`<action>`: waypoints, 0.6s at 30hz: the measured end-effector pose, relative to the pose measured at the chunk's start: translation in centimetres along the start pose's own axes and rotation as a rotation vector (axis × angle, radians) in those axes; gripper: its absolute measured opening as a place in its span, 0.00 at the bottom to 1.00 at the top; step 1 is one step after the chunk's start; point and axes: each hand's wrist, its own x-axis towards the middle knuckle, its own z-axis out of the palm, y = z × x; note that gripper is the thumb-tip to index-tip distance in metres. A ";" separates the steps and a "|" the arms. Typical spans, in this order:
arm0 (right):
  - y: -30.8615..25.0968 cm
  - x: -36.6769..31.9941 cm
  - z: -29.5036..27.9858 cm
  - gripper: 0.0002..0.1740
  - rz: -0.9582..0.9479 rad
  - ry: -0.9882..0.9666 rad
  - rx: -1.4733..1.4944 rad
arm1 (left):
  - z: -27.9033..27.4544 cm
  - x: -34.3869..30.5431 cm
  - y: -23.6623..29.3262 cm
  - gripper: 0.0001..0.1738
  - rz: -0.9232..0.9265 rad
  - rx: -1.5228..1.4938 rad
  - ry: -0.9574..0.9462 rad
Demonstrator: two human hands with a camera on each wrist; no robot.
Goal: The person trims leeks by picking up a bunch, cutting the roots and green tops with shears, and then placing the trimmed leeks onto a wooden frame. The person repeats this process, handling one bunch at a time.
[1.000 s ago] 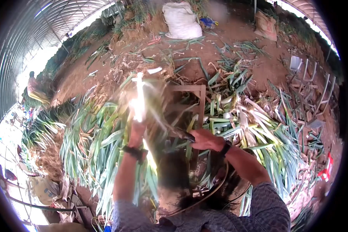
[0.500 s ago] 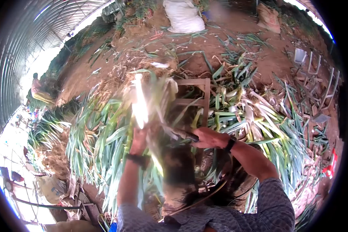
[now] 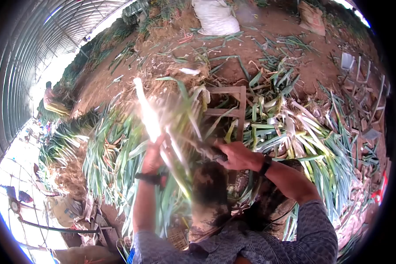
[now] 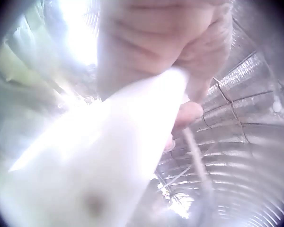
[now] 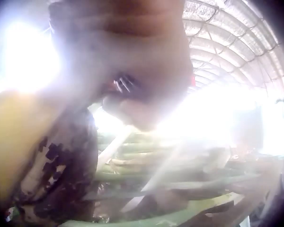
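In the head view my left hand (image 3: pixel 153 155) grips a leek (image 3: pixel 146 110) by its shaft. The bright white end slants up and to the left, and green leaves trail below toward my lap. Close up in the left wrist view, the white shaft (image 4: pixel 104 156) crosses under my palm. My right hand (image 3: pixel 240 156) holds a dark-handled tool (image 3: pixel 212 152) pointed left at the leek; its front is blurred, so I cannot tell its kind. Blurred loose leaves (image 3: pixel 187 110) hang between both hands. In the right wrist view the fingers curl round the dark handle (image 5: pixel 127 84).
Leeks (image 3: pixel 114 141) lie heaped at the left, and another pile (image 3: pixel 321 145) spreads at the right. A wooden frame (image 3: pixel 241 110) stands ahead. Camouflage-clad knees (image 3: pixel 211 189) are below my hands. Farther off are a white sack (image 3: pixel 215 17) and a seated person (image 3: pixel 55 103).
The leek has swung from nearly upright to leaning left, and its lower stalk now shows beside my left wrist. My right hand keeps the tool close to it. The head view has shifted slightly.
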 end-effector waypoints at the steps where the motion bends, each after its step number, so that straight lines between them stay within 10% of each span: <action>1: -0.1 -0.1 -0.2 0.16 0.060 -0.025 0.039 | 0.7 -0.2 0.2 0.11 -0.001 0.032 0.009; 5: 2.0 0.6 0.5 0.15 0.068 -0.037 0.394 | 0.3 0.7 -3.3 0.15 0.152 0.350 0.251; 8: -0.4 -0.5 -1.2 0.17 0.096 -0.076 0.116 | -1.2 0.3 -6.4 0.16 0.148 0.448 0.334; 13: 7.0 -0.9 2.5 0.22 0.044 -0.180 0.156 | -7.0 -0.3 -14.1 0.15 0.032 0.298 0.073; 18: 2.6 0.0 1.2 0.22 -0.083 -0.001 -0.033 | -6.5 -1.2 -12.3 0.21 -0.155 0.631 -0.002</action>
